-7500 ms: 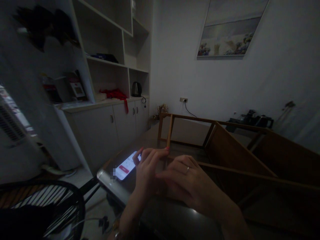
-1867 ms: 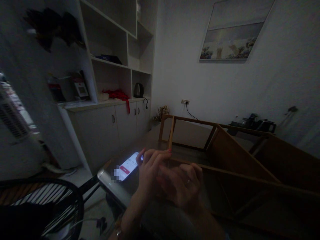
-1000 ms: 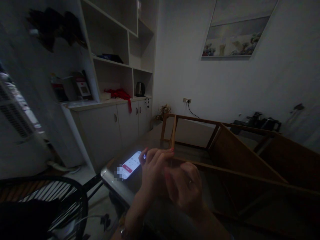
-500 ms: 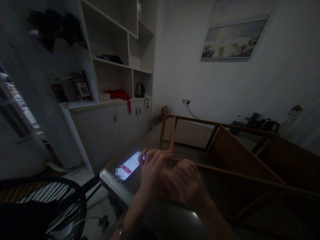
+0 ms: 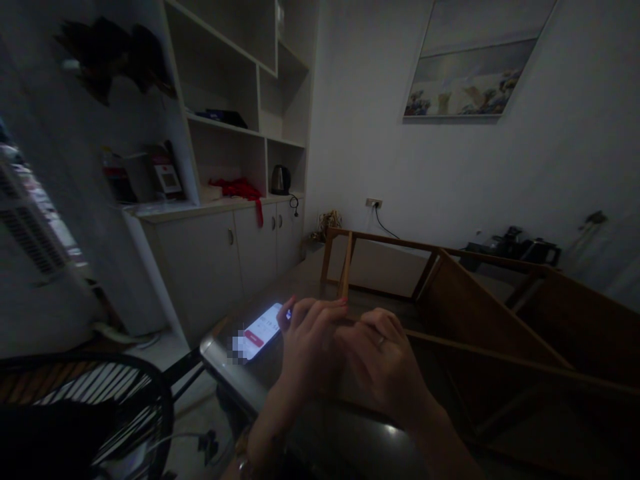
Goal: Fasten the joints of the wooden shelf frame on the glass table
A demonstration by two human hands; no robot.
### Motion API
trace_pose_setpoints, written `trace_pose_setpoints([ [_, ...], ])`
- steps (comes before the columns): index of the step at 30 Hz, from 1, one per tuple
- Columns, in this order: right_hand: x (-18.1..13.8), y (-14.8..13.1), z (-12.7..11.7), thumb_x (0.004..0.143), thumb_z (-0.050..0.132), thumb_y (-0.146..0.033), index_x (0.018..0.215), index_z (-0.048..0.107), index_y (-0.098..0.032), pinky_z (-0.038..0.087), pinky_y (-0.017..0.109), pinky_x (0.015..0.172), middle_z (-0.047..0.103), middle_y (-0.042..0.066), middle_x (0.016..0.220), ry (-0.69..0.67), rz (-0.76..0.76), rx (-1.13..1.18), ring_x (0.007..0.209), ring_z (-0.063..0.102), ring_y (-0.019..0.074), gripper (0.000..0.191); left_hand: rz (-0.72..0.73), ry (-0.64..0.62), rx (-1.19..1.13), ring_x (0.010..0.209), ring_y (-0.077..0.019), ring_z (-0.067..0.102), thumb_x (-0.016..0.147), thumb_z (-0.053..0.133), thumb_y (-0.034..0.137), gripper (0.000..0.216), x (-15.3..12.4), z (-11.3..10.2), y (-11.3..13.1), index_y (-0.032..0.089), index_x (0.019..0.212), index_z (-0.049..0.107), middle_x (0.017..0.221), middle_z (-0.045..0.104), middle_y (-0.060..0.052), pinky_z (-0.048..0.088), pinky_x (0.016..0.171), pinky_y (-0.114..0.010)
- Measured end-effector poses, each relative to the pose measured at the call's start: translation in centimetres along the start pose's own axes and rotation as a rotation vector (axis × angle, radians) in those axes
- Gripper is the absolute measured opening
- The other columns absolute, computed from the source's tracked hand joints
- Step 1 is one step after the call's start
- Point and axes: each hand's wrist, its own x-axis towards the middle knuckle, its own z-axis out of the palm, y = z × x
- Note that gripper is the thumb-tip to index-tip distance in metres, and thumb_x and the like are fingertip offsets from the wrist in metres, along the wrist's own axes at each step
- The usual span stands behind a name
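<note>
The right hand (image 5: 385, 360), ringed, curled just beside the left hand (image 5: 307, 343), both with bent fingers above the table (image 5: 233, 377); whether they pinched anything could not be told. A lit phone (image 5: 263, 331) lay beside the left hand. Beyond, the wooden frame (image 5: 465, 313) stretched rightward across the tabletop. Farther off, a kettle (image 5: 281, 180) stood near red cloth (image 5: 237, 188).

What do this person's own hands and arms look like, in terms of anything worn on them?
The left hand has red nails and a shiny band at its wrist, too dim to tell whether watch or bracelet. The right hand wears a pale ring. No gloves or sleeves show.
</note>
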Motion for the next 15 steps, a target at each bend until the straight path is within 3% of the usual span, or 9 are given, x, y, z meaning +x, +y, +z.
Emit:
trace_pose_setpoints([
  [4,-0.4,-0.1,-0.9,0.097,0.046,-0.016,0.091,0.064,-0.021,0.045,0.031,0.080,0.066,0.001,0.071,0.168,-0.003,0.037,0.081,0.051,0.0175,0.020,0.002,-0.023,0.037,0.096,-0.0216,0.059,0.082,0.066,0.029,0.017,0.0,0.0,-0.1,0.028,0.098,0.062,0.101,0.075,0.003,0.024,0.103,-0.041],
  [8,-1.1,-0.1,-2.0,0.097,0.044,-0.017,0.091,0.064,-0.024,0.046,0.033,0.079,0.067,0.000,0.067,0.295,-0.007,-0.080,0.079,0.050,0.0190,0.023,0.007,-0.012,0.034,0.095,-0.0215,0.059,0.081,0.070,0.030,0.021,0.1,0.0,0.0,0.028,0.100,0.062,0.101,0.075,0.003,0.024,0.103,-0.042],
  [15,-1.4,-0.1,-0.9,0.099,0.051,-0.024,0.089,0.068,-0.022,0.045,0.028,0.083,0.069,-0.004,0.069,0.263,-0.188,-0.242,0.078,0.051,0.0148,0.020,0.001,-0.032,0.014,0.095,-0.0215,0.058,0.083,0.058,0.014,0.021,0.2,-0.4,0.2,0.028,0.099,0.061,0.102,0.075,0.003,0.024,0.101,-0.042],
])
